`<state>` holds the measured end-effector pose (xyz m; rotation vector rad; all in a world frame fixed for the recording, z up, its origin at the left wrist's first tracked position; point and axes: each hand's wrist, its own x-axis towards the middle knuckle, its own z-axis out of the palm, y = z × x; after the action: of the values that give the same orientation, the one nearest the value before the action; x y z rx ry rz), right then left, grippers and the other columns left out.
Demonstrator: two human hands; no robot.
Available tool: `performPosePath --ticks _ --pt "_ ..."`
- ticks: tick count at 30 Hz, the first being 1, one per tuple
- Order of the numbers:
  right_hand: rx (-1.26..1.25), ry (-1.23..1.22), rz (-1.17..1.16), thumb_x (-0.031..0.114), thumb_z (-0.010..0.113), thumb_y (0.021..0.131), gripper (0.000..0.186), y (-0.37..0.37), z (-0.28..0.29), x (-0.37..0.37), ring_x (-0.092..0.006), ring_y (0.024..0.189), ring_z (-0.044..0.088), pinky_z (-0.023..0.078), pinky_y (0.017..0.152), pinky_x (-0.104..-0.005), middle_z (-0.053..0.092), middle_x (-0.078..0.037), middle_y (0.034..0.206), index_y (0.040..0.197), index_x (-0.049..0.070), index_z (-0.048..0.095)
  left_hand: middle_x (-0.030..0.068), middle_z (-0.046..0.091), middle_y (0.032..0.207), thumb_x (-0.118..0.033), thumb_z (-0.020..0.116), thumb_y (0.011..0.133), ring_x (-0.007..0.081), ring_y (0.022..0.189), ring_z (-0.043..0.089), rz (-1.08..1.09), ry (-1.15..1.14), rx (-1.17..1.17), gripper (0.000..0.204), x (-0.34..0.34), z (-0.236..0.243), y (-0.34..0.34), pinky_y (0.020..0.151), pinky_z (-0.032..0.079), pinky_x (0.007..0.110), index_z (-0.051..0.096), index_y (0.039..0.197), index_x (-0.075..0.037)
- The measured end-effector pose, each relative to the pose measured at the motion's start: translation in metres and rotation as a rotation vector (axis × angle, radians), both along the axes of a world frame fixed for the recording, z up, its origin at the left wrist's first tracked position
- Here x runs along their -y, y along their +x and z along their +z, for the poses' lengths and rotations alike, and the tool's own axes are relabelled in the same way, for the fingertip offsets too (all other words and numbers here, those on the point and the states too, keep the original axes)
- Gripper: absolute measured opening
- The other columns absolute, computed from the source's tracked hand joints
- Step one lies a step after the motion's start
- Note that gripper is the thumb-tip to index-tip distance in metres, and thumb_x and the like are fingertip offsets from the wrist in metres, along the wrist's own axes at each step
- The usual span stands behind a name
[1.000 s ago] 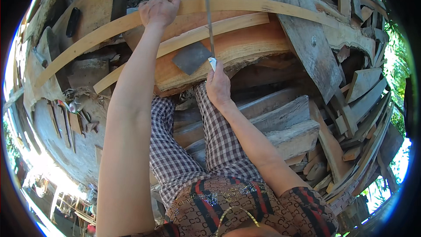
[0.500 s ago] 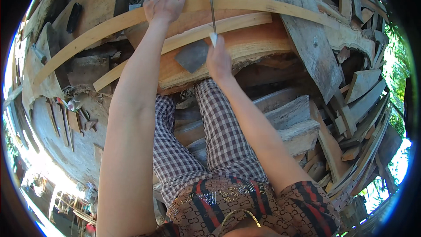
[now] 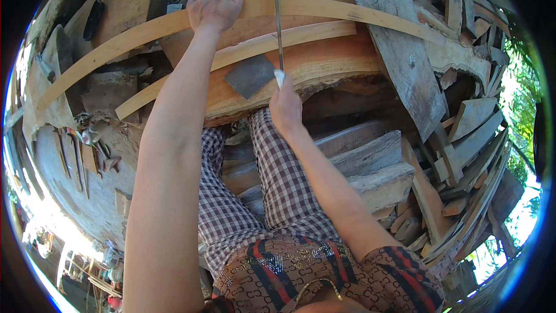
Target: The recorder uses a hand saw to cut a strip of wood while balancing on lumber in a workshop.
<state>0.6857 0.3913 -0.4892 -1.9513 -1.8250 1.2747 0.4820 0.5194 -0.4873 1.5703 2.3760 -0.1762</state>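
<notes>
A long, pale wooden strip [image 3: 324, 7] runs across the far part of the work area, bowed by the lens. My left hand [image 3: 214, 10] is closed over it left of the middle, thumb sticking out to the right. My right hand [image 3: 285, 106] grips the pale handle of a handsaw [image 3: 279, 35]. Its thin blade, seen nearly edge-on, points away from me and crosses the strip just right of my left hand. A shorter pale strip [image 3: 313, 33] lies nearer to me, under the blade, on a thick rough-edged slab [image 3: 333, 61]. Beside the saw handle rests a dark grey flat piece [image 3: 250, 75].
A weathered grey plank [image 3: 405, 52] slants across at the right. Beyond it and below are heaps of scrap boards [image 3: 475, 122]. A black object [image 3: 94, 20] lies on wood at the far left. Wood offcuts [image 3: 90, 159] lie on the grey ground at the left.
My right hand has drawn the saw back toward me, so the handle sits nearer my knees. My left hand stays on the strip. The whole view has shifted slightly.
</notes>
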Motion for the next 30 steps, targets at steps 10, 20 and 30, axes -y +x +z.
performPosePath --ticks 10,20,30 --pt "-0.041 0.113 -0.002 0.015 0.045 0.091 0.035 -0.018 -0.017 -0.037 -0.0534 0.084 0.055 0.041 0.073 -0.0599 0.06 -0.032 0.087 0.124 0.005 0.038 0.0088 0.07 0.094 -0.044 0.029 0.088 0.0236 0.093 0.065 -0.025 0.125 -0.062 0.055 0.002 -0.003 0.002 0.088 0.04 0.036 0.074 0.089 -0.013" --pt "0.005 0.007 0.045 0.017 0.041 0.092 0.043 -0.02 -0.018 -0.039 -0.0505 0.091 0.057 0.041 0.08 -0.0589 0.061 -0.033 0.092 0.132 0.006 0.031 0.0084 0.07 0.093 -0.045 0.03 0.088 0.0231 0.092 0.065 -0.011 0.081 -0.04 0.054 0.003 -0.007 0.005 0.087 0.04 0.036 0.075 0.088 -0.014" --pt "-0.007 0.074 0.003 0.012 0.048 0.09 0.038 -0.018 -0.027 -0.036 -0.0523 0.084 0.056 0.042 0.073 -0.0601 0.06 -0.033 0.088 0.125 0.002 0.036 0.0084 0.07 0.094 -0.044 0.03 0.087 0.0229 0.091 0.066 -0.03 0.123 -0.064 0.053 0.003 -0.012 0.005 0.086 0.042 0.036 0.075 0.088 -0.015"
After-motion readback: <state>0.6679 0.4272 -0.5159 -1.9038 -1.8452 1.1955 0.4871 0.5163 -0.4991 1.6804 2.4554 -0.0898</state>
